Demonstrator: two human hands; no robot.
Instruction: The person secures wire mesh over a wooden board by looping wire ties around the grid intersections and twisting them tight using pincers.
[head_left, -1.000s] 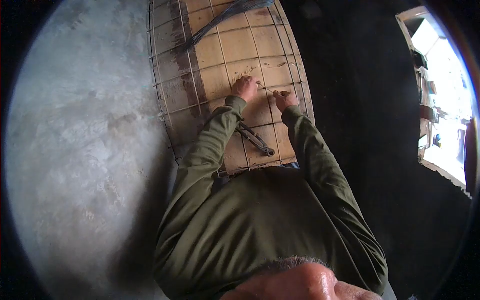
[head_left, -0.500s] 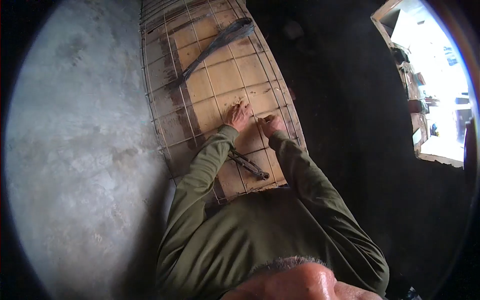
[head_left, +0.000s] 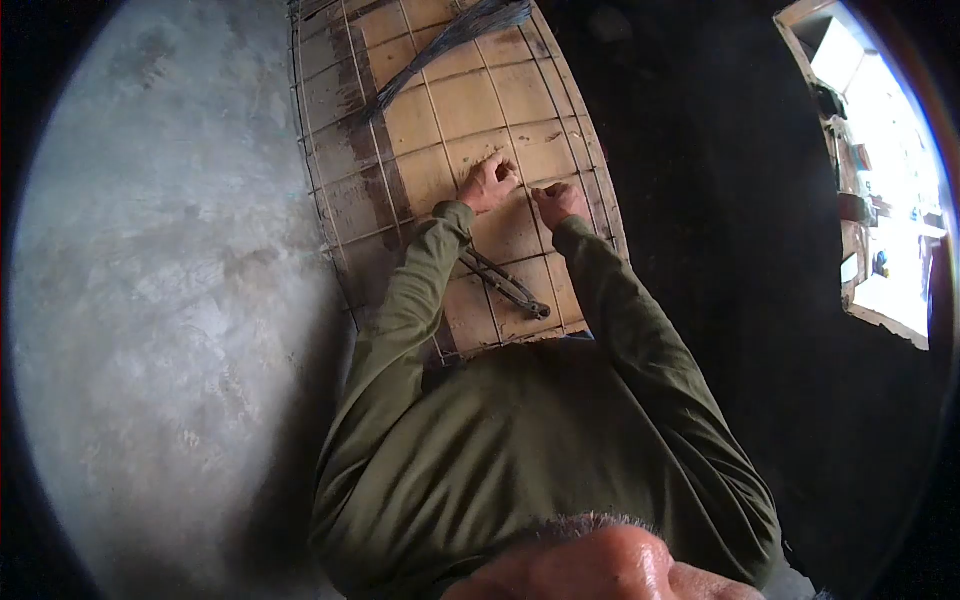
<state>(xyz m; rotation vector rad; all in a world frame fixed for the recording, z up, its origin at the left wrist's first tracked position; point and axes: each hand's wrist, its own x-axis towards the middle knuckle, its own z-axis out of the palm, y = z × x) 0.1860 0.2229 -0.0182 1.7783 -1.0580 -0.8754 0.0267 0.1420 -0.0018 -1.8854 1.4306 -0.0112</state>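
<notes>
My left hand is over a grid of thin metal rods, its fingers curled into a pinch beside a rod crossing. Just to its right, my right hand is closed, thumb against the fingers, close above the same rods. Whatever either hand pinches is too small to make out. The grid lies on a wooden board. Below my hands, a pair of dark pincers rests on the grid, partly hidden by my left sleeve. Farther up lies a bundle of thin dark wire.
A grey concrete floor stretches along the left. The right side is very dark. At the far right, a bright opening shows items along its frame. My torso meets the board's near end.
The view has shifted, so the board, wire bundle and pincers sit higher in it. My left fingers have curled from a flatter pose into a pinch. My right hand stays closed.
</notes>
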